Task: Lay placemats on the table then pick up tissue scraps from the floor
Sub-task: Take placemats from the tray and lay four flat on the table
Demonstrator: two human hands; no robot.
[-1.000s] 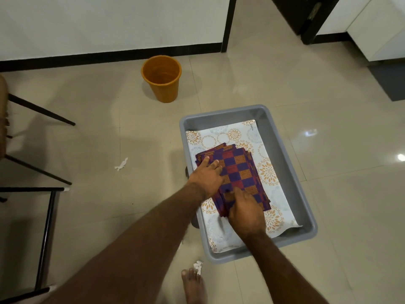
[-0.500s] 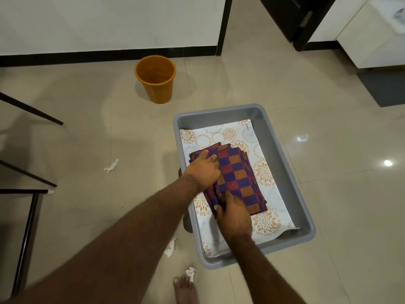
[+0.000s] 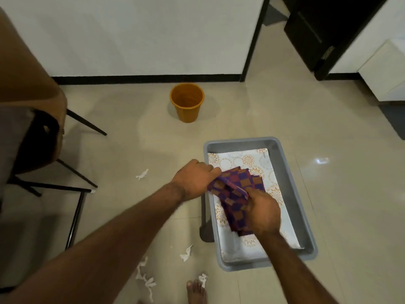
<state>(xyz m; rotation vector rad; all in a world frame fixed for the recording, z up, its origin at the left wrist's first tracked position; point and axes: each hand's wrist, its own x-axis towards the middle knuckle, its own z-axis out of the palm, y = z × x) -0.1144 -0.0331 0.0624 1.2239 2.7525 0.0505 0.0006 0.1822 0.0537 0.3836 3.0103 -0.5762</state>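
Head view, looking down on a glossy beige tiled floor (image 3: pixel 328 119).

Gripping a stack of placemats (image 3: pixel 235 195) with both hands. Woven-looking rectangular cloth, checked in purple, maroon and orange, layers fanned and the left edge bent upward. Sitting inside a grey tub (image 3: pixel 291 194), far end low over the lining; whether touching it, cannot tell.

Left hand (image 3: pixel 194 181) closed round the raised left edge, fingers (image 3: pixel 213 171) curled over the top, thumb hidden underneath. Right hand (image 3: pixel 264 212) closed on the near end of the stack, fingers (image 3: pixel 252 195) bent and pinching the upper layers.

Directly beneath both sets of fingers, a smooth white floral sheet (image 3: pixel 241 160) lining the tub bottom, printed with round orange and pale grey medallions. Small mark at its far right corner, too small to read. Tub rectangular, plastic-looking, with rounded corners and sloping walls.

Well beyond the left fingers, a round orange bucket (image 3: pixel 187 102), tapering toward its base, upright near the black skirting.

Crumpled white tissue scraps (image 3: pixel 142 174) on the floor: one to the left of the left fingers, another (image 3: pixel 186 253) nearer than them beside the tub's left wall, a longer twisted cluster (image 3: pixel 145 277) nearer again, and one (image 3: pixel 202 279) touching or just beside a bare foot (image 3: pixel 196 291).

Far left of the fingers, a brown curved-shell chair (image 3: pixel 32 95) on thin black legs, with a black metal frame (image 3: pixel 75 216) nearer the camera.
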